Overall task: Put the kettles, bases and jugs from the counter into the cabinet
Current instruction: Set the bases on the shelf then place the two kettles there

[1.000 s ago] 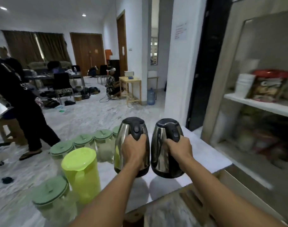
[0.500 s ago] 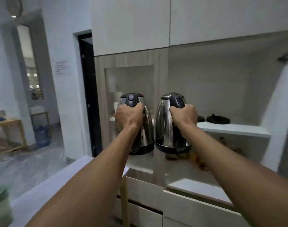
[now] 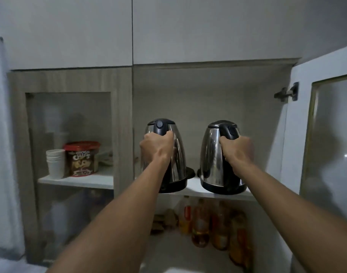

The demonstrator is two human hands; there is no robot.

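**Two kettles, one in each hand, at the cabinet shelf**

The left hand [image 3: 155,148] has its grip clamped around the black handle of the left kettle [image 3: 176,154], fingers wrapped just under the round lid button. The right hand [image 3: 237,149] is likewise clamped on the black handle of the right kettle [image 3: 211,154]. That makes two kettles, both steel-bodied with black lids, both upright and well apart from each other.

Both are at the white shelf [image 3: 192,187] inside the open compartment of the cabinet [image 3: 121,115]. The right kettle's dark bottom sits at the shelf's front edge; whether it rests fully cannot be told. The left kettle sits on or just above one black base [image 3: 189,172], a disc whose rim shows behind and to the right of it; contact there is hidden by the forearm.

Below the shelf, several bottles [image 3: 200,223] of amber liquid stand blurred in the lower compartment; their count is unclear. To the right, one cabinet door [image 3: 326,134] with a glass pane stands swung open on one visible hinge [image 3: 286,92]. To the left, behind a closed glass door, one stack of white cups [image 3: 55,163] stands touching one red-lidded tub [image 3: 82,159] on its own shelf.
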